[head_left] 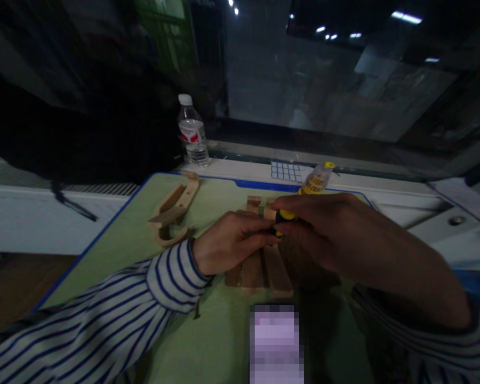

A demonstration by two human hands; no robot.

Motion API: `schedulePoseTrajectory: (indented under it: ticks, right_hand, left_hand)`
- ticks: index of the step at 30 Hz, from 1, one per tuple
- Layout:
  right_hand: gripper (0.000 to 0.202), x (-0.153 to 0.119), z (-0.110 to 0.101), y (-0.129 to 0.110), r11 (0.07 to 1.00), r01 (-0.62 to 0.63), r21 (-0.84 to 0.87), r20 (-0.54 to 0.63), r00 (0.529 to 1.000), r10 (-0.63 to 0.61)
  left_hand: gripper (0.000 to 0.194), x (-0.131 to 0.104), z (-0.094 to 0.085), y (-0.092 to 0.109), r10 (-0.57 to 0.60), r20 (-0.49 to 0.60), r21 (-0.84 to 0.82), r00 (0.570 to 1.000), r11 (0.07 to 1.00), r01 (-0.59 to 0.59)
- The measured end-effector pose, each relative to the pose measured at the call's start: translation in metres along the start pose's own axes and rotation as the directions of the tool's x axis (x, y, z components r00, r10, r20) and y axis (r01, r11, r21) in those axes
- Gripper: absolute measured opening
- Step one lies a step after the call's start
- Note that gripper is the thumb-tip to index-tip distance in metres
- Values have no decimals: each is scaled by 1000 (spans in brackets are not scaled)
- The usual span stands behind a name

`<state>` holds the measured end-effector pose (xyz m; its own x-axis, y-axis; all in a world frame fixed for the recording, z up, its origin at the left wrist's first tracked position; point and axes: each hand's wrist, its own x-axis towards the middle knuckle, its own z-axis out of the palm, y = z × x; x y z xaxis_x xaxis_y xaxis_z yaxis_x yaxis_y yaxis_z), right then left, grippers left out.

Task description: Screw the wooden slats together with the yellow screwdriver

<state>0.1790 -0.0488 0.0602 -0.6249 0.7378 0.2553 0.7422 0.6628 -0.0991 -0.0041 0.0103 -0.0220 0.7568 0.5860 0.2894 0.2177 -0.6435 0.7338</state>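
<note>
My right hand (324, 229) is closed around a short screwdriver (286, 215) with a yellow and black handle. Beside it, the thumb and fingers of my left hand (234, 240) pinch at the lower end of the screwdriver; its tip is hidden by the fingers. Under both hands lies a piece made of several wooden slats (278, 272), side by side with gaps between them. To the left of my left hand, curved wooden parts (180, 205) with small holes rest on the green tabletop (116, 261).
A phone (276, 341), its screen blurred, is at the near edge. On the sill stand a water bottle (192, 133) and a blue-gridded sheet (286, 171). A clear container with a yellow cap (317, 178) is at the back right. A dark window (264, 80) lies behind.
</note>
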Motion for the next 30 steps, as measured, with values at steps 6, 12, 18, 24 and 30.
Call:
schedulePoseTrajectory:
  ticks: [6, 12, 18, 24, 30]
  right_hand:
    - [24, 2, -3, 0, 1000, -13, -23, 20, 1000, 14]
    - [20, 5, -1, -1, 998, -38, 45, 40, 999, 36]
    - [33, -1, -2, 2, 998, 2, 66, 12, 1000, -3]
    - [36, -4, -2, 3, 996, 28, 89, 11, 1000, -29]
    - [35, -2, -2, 4, 991, 29, 128, 9, 1000, -30]
  left_hand:
    - [20, -2, 4, 5, -47, -118, 119, 992, 991, 61]
    - [21, -2, 3, 10, -2, -174, 178, 985, 983, 33]
    - [23, -2, 0, 9, 1, -125, 190, 992, 982, 23]
    - [22, -1, -1, 7, 4, -92, 158, 996, 987, 11]
    - [22, -2, 1, 13, 1, -146, 278, 989, 960, 40]
